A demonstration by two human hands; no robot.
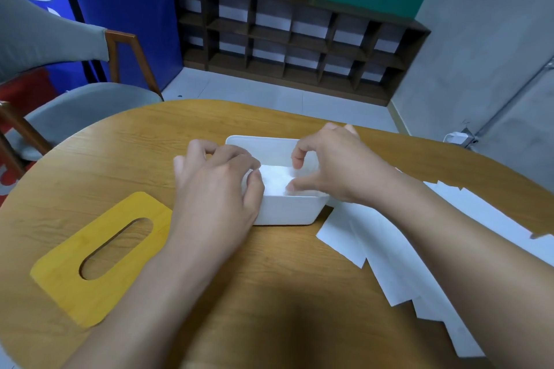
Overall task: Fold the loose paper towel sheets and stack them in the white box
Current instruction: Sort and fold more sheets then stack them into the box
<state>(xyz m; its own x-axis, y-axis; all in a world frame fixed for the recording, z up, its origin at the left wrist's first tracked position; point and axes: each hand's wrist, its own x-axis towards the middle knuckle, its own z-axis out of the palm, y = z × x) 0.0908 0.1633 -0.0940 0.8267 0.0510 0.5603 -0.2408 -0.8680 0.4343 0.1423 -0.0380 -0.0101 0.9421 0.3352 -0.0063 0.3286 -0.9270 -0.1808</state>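
Both hands work at the white box (287, 213) in the middle of the wooden table (269, 293). Left hand (215, 189) lies over the box's left end, fingers curled down over the rim with thumb and forefinger meeting at the edge; whether they pinch paper or only the rim is hard to make out. Right hand (332, 165) reaches into the box from the right, fingers bent, thumb and forefinger tips down on the folded paper towel (275, 180) lying inside. That white paper against the white walls is washed out, so how many sheets are stacked cannot be told. The left hand hides the box's near-left corner.

Loose paper towel sheets (389, 255) lie spread in an overlapping fan just right of the box, partly under the right forearm and running toward the frame's right edge. A yellow wooden lid (60, 287) with an oval slot lies flat on the table, left of the box and apart from it. A grey chair (75, 105) stands at the table's far left.
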